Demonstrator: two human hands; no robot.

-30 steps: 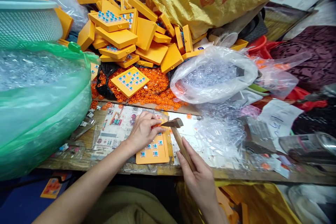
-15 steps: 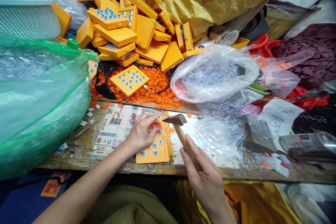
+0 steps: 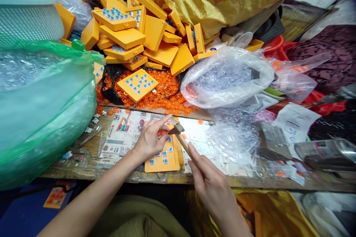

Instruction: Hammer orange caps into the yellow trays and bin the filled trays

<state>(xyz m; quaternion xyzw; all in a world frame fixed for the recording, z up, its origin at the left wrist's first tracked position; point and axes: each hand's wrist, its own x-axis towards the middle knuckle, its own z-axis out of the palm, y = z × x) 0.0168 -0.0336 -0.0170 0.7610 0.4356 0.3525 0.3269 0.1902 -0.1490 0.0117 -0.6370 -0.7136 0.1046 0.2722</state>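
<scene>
Along the front edge of the worn wooden desk (image 3: 116, 174), the flat, square-cornered orange panel (image 3: 155, 167) lies over printed sheets (image 3: 111, 153), blue-topped pieces dotting its face. The left hand (image 3: 148, 139) rests over its back part, index finger outstretched, thumb bent; whether it pinches anything I cannot tell. The right hand (image 3: 211, 179) grips the wooden handle of a hammer (image 3: 184, 144), its dark tapered head close to the left fingertips. Glossy orange rings (image 3: 167, 104) crowd behind, beneath stacked boxy cases (image 3: 122, 37). A translucent green bag (image 3: 50, 126) bulges over the left side; glassy clear plastic bits (image 3: 233, 140) clutter the right.
</scene>
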